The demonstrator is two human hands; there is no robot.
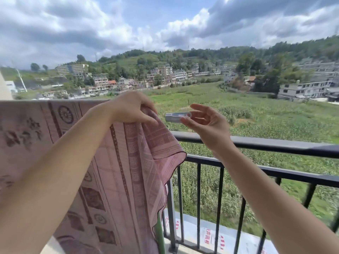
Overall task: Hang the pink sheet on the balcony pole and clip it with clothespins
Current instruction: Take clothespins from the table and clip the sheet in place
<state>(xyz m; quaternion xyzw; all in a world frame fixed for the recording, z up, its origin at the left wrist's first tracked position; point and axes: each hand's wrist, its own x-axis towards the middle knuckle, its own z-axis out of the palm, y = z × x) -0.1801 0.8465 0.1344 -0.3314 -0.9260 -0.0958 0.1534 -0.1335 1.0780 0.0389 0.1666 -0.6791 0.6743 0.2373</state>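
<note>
The pink sheet (113, 162) fills the left and lower centre of the frame, a thin woven cloth with dark maroon stripes, wheel motifs and square blocks, its right edge scalloped and trimmed with a dark line. It hangs in soft folds from a level top edge at mid-left; the pole beneath is hidden by the cloth. The left hand (130, 109), at centre, is closed over the sheet's upper right corner, fingers curled down and bunching the fabric. Just to its right, apart from the sheet, the right hand (205, 121) is loosely open, its thumb and fingertips pinching one end of a pale grey plastic clothespin (177, 116), a flat, oblong piece lying level and pointing toward the left hand; I cannot tell how its jaws stand. A narrow gap separates the pin's tip from the cloth. Below the hands, a dark metal railing (275, 143) with a smooth rounded top rail and slim square bars crosses the right half. Right of the sheet's edge the rail is bare, with open air above it and green fields beyond.
</note>
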